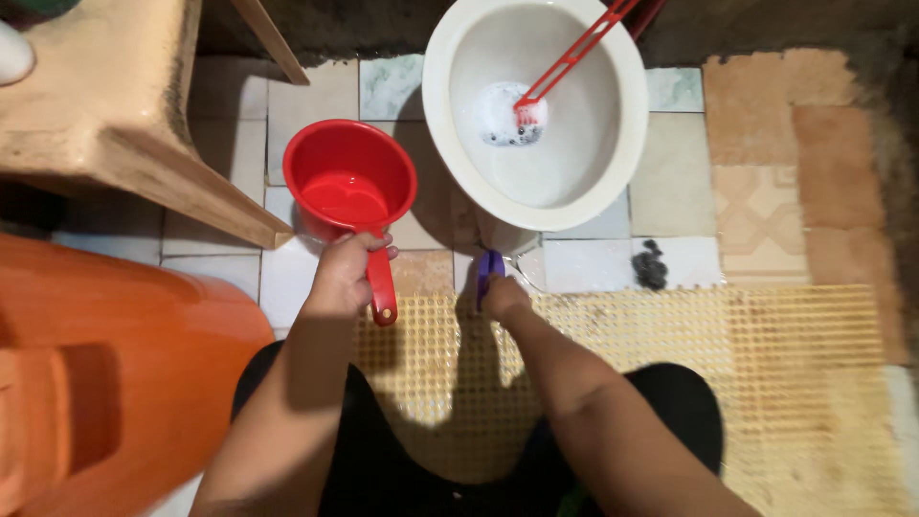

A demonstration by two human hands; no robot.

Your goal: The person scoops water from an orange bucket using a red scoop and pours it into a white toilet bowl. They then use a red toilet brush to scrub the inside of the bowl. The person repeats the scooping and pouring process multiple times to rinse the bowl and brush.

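Observation:
My left hand grips the handle of a red plastic dipper that holds some water, left of a white toilet bowl. My right hand is closed on a small purple brush pressed low against the outer base of the bowl. Inside the bowl, a red long-handled toilet brush leans with its head in foamy water. My knees in dark clothing show at the bottom.
A large orange plastic container fills the lower left. A worn beige stool or bench stands at the upper left. A yellow grid mat covers the floor under me. A dark clump lies on the tiles right of the bowl.

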